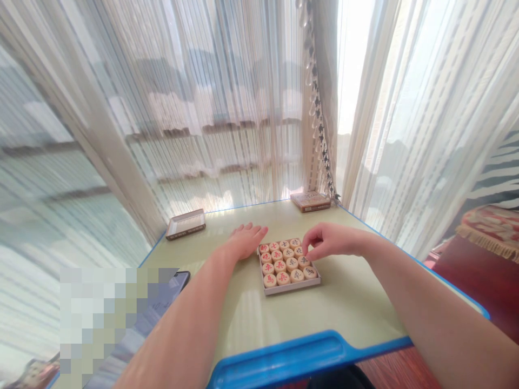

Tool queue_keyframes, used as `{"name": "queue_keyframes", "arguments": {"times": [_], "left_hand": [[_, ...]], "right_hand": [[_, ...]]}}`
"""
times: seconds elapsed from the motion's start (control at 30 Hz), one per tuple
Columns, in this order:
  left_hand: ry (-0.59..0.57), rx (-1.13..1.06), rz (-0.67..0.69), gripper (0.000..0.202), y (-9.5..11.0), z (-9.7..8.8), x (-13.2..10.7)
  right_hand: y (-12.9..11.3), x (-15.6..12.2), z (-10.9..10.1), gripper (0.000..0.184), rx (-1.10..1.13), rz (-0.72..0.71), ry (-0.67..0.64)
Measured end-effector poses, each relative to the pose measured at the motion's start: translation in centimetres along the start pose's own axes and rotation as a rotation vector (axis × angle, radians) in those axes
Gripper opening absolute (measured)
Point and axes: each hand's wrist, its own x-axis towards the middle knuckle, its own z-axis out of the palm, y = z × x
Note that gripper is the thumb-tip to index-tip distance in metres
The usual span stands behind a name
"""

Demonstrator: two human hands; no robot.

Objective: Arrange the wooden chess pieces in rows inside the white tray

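A shallow open box (292,288) stands on the light green tabletop, filled with rows of round Chinese chess pieces (279,265). Red characters mark the pieces on its left side, and dark ones those on its right. Beyond the box's upper left corner, my left hand (245,241) lies palm down on the table, open with fingers stretched out. My right hand (330,240) is at the box's right edge, its thumb and forefinger bent together over the end pieces. Whatever is between those fingertips, if anything, is hidden.
An upturned box lid (186,224) lies at the far left edge of the table, a flat closed box (310,201) at the far right corner. A phone (182,278) is left of my left forearm, partly blurred out. The table has a blue rim (279,359); sheer curtains (227,108) hang behind.
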Motion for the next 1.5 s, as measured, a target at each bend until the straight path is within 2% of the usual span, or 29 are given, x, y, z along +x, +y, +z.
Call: {"name": "queue_keyframes", "arguments": {"times": [0.33, 0.63, 0.97, 1.23, 1.5], "left_hand": [[-0.004, 0.005, -0.002, 0.045, 0.1, -0.1, 0.0], [-0.007, 0.030, 0.030, 0.045, 0.1, -0.2, -0.2], [0.004, 0.019, 0.007, 0.045, 0.2, -0.3, -0.3], [0.001, 0.033, 0.023, 0.046, 0.3, -0.5, -0.4], [-0.013, -0.012, -0.028, 0.046, 0.5, -0.6, -0.4]], "right_hand": [[0.4, 0.7, 0.4, 0.028, -0.104, -0.002, -0.049], [0.6, 0.7, 0.4, 0.025, -0.054, 0.010, -0.070], [0.1, 0.5, 0.4, 0.023, -0.046, -0.003, -0.067], [-0.4, 0.3, 0.7, 0.023, -0.013, 0.009, -0.132], [-0.6, 0.0, 0.7, 0.017, -0.010, 0.020, -0.170]]}}
